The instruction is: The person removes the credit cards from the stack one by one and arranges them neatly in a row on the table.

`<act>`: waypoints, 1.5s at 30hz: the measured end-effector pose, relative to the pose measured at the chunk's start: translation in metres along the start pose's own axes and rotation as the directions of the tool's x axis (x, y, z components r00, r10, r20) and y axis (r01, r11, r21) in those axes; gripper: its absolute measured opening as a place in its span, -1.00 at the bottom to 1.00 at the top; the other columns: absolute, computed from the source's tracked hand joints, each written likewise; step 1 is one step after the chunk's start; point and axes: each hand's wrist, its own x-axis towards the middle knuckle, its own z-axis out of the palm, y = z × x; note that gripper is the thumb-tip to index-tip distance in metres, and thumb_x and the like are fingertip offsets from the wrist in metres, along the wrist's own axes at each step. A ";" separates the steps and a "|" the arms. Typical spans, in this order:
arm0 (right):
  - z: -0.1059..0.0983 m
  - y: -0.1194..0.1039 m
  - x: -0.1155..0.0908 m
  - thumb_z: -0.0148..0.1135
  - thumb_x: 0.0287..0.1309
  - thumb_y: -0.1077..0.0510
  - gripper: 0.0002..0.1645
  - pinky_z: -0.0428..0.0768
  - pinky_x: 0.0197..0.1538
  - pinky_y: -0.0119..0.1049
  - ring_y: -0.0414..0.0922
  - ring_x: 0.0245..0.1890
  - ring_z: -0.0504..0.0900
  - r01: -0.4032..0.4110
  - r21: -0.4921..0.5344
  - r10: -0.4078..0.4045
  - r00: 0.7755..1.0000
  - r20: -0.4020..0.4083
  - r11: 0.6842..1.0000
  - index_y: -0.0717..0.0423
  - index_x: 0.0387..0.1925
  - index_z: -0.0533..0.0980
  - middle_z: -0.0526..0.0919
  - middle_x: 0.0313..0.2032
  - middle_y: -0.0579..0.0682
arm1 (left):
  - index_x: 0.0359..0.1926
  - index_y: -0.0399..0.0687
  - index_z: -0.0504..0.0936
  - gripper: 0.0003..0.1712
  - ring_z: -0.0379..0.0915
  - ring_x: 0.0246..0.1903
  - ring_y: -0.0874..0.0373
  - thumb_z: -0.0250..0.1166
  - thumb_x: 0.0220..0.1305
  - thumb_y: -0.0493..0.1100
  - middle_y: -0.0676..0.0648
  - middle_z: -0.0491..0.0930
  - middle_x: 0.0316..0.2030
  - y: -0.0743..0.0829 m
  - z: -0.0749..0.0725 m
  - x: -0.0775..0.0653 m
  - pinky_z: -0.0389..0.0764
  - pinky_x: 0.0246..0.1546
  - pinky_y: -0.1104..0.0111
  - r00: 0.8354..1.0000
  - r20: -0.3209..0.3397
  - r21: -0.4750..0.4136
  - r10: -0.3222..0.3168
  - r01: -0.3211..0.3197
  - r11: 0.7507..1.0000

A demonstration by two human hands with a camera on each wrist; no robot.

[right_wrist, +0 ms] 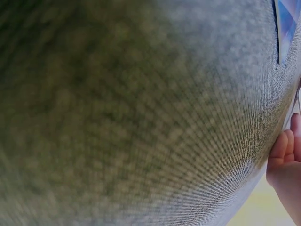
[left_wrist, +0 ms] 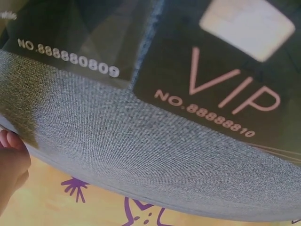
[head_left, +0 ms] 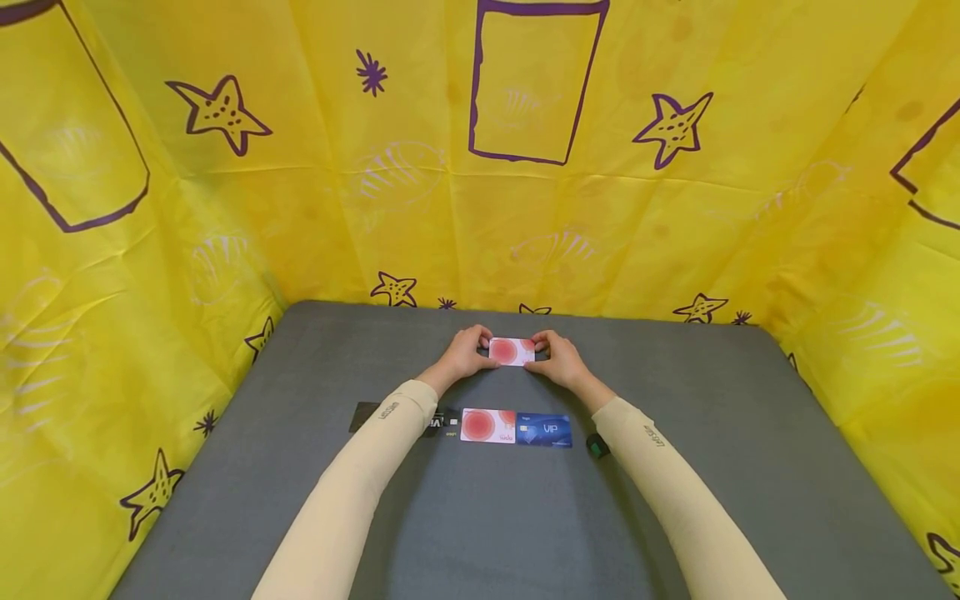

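Observation:
Between both hands is a white card with a red circle (head_left: 512,352), beyond the row of cards. My left hand (head_left: 463,353) pinches its left end with thumb and fingers, while my right hand (head_left: 562,360) pinches the right end. Whether the card touches the table cannot be told. Nearer to me lie a second white card with a red circle (head_left: 480,426) and, touching its right side, a blue VIP card (head_left: 544,431). Dark cards (head_left: 363,415) continue the row leftward, partly covered by the left sleeve. The left wrist view shows a dark VIP card (left_wrist: 183,89) close up.
The cards lie on a grey cloth-covered table (head_left: 480,517). Yellow curtains (head_left: 420,225) with starfish drawings stand along its back and sides. A small black and green object (head_left: 597,447) is beside the right sleeve (head_left: 660,467).

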 end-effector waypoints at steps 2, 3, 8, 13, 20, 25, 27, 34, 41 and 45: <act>0.000 -0.001 0.000 0.49 0.00 0.16 -0.39 0.38 0.01 -0.11 0.08 -0.14 0.44 0.000 0.002 0.000 1.000 -0.002 1.000 0.28 0.06 0.43 0.61 -0.10 0.17 | 0.07 -0.24 0.46 -0.41 0.34 -0.02 -0.02 0.51 0.07 -0.14 -0.12 0.48 -0.16 -0.001 0.000 0.001 0.39 0.13 0.21 1.000 0.001 0.000 -0.002 0.002 1.000; 0.000 -0.001 0.000 0.49 0.00 0.17 -0.38 0.38 0.01 -0.12 0.08 -0.14 0.44 -0.001 0.003 0.001 1.000 -0.003 1.000 0.27 0.06 0.43 0.61 -0.10 0.17 | 0.07 -0.24 0.46 -0.40 0.34 -0.02 -0.02 0.51 0.07 -0.14 -0.12 0.48 -0.16 -0.001 0.001 0.001 0.39 0.14 0.22 1.000 0.001 -0.001 -0.003 0.003 1.000; 0.000 -0.003 -0.001 0.50 -0.01 0.18 -0.37 0.38 0.03 -0.09 0.09 -0.13 0.43 0.003 0.005 -0.003 1.000 -0.004 1.000 0.28 0.07 0.42 0.59 -0.09 0.17 | 0.08 -0.22 0.46 -0.38 0.35 -0.02 -0.02 0.53 0.04 -0.14 -0.11 0.49 -0.15 -0.003 0.001 0.002 0.39 0.14 0.21 1.000 -0.002 -0.005 -0.005 0.005 1.000; -0.001 -0.002 -0.003 0.50 -0.01 0.19 -0.34 0.39 0.07 -0.04 0.10 -0.11 0.44 0.016 0.004 -0.016 1.000 -0.008 1.000 0.27 0.10 0.41 0.59 -0.08 0.17 | 0.07 -0.21 0.46 -0.39 0.36 -0.03 -0.01 0.53 0.04 -0.15 -0.11 0.49 -0.15 -0.003 0.000 0.000 0.38 0.13 0.20 1.000 -0.017 -0.006 0.013 -0.013 1.000; 0.000 -0.001 -0.005 0.50 -0.03 0.18 -0.32 0.40 0.04 -0.04 0.09 -0.14 0.45 0.065 -0.025 -0.066 0.997 -0.033 0.998 0.29 0.12 0.43 0.61 -0.13 0.15 | 0.06 -0.24 0.46 -0.38 0.37 -0.04 -0.03 0.55 0.01 -0.18 -0.14 0.51 -0.15 -0.003 0.000 -0.002 0.37 0.11 0.19 0.998 -0.039 -0.007 0.054 -0.055 0.998; 0.001 -0.001 -0.006 0.52 -0.06 0.18 -0.34 0.40 0.00 -0.05 0.10 -0.15 0.47 0.093 -0.025 -0.094 0.995 -0.043 0.995 0.30 0.08 0.45 0.61 -0.17 0.15 | 0.04 -0.24 0.47 -0.38 0.38 -0.06 -0.04 0.56 -0.01 -0.20 -0.13 0.51 -0.17 -0.004 0.000 -0.003 0.38 0.09 0.18 0.996 -0.051 -0.012 0.074 -0.075 0.997; 0.000 -0.001 -0.006 0.52 -0.06 0.18 -0.35 0.40 -0.01 -0.05 0.10 -0.16 0.47 0.103 -0.026 -0.104 0.994 -0.044 0.994 0.30 0.07 0.46 0.61 -0.17 0.15 | 0.04 -0.25 0.47 -0.38 0.39 -0.06 -0.04 0.56 -0.01 -0.20 -0.13 0.51 -0.17 -0.005 -0.001 -0.004 0.39 0.09 0.17 0.996 -0.054 -0.014 0.078 -0.078 0.997; 0.000 -0.003 -0.005 0.51 -0.03 0.17 -0.36 0.38 -0.03 -0.09 0.10 -0.17 0.46 0.126 -0.041 -0.127 0.991 -0.036 0.991 0.30 0.07 0.46 0.60 -0.18 0.14 | 0.13 -0.31 0.49 -0.33 0.40 -0.04 -0.06 0.54 0.01 -0.18 -0.16 0.53 -0.15 -0.006 -0.002 -0.004 0.37 0.12 0.16 0.993 -0.052 0.024 0.110 -0.109 0.994; 0.000 -0.002 -0.006 0.51 -0.02 0.15 -0.38 0.35 -0.03 -0.10 0.09 -0.18 0.45 0.128 -0.057 -0.129 0.992 -0.013 0.990 0.30 0.06 0.47 0.61 -0.19 0.13 | 0.10 -0.30 0.53 -0.35 0.38 -0.05 -0.05 0.55 0.01 -0.15 -0.15 0.53 -0.17 -0.008 -0.002 -0.004 0.36 0.11 0.17 0.992 -0.039 0.048 0.116 -0.114 0.992; 0.000 0.000 -0.006 0.51 -0.01 0.12 -0.38 0.33 -0.02 -0.12 0.05 -0.19 0.42 0.119 -0.065 -0.119 0.993 0.004 0.991 0.28 0.05 0.48 0.60 -0.19 0.11 | 0.09 -0.29 0.54 -0.36 0.37 -0.05 -0.04 0.55 0.01 -0.12 -0.15 0.53 -0.16 -0.009 -0.002 -0.004 0.35 0.12 0.17 0.993 -0.033 0.059 0.116 -0.114 0.992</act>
